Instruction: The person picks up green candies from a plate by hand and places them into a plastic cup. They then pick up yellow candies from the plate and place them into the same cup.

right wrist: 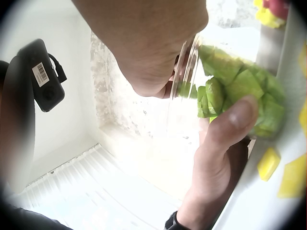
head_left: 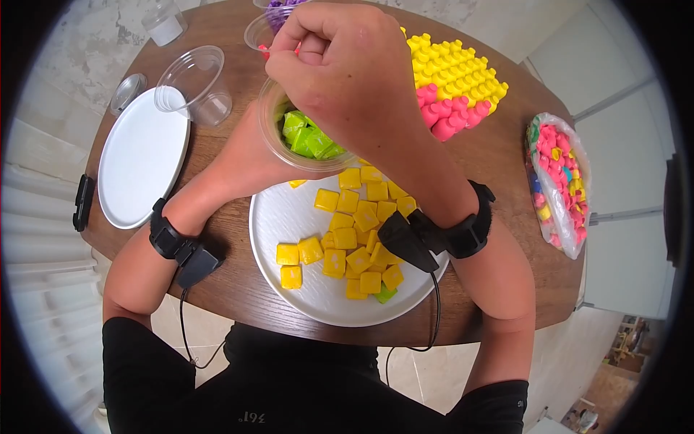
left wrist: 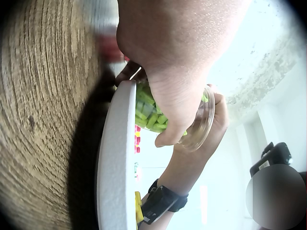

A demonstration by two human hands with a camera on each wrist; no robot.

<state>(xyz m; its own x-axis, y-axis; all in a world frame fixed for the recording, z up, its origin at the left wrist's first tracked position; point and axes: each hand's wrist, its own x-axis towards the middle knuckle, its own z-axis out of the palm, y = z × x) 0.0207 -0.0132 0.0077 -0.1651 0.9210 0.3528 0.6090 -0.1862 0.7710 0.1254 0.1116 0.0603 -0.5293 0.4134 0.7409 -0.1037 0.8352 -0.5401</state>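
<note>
My left hand [head_left: 249,159] grips a clear plastic cup [head_left: 269,130] from the side, its thumb against the wall in the right wrist view. Inside lie green square pieces [head_left: 309,136], shiny like wrapped candies. Over the cup's mouth, my right hand [head_left: 347,69] has its fingers curled, with a green piece [right wrist: 186,90] at its fingertips by the rim; the back of the hand hides the fingertips in the head view. Below the cup, a round white plate [head_left: 282,224] bears many yellow squares [head_left: 343,237] and one green square [head_left: 386,294] near its front edge.
At the left are an oval white plate [head_left: 141,166], an overturned-looking clear cup [head_left: 210,101] and a small metal lid [head_left: 129,92]. Yellow bottle-shaped pieces [head_left: 459,72] and pink ones [head_left: 448,116] stand behind my right arm. A plastic bag [head_left: 560,188] of coloured pieces lies right.
</note>
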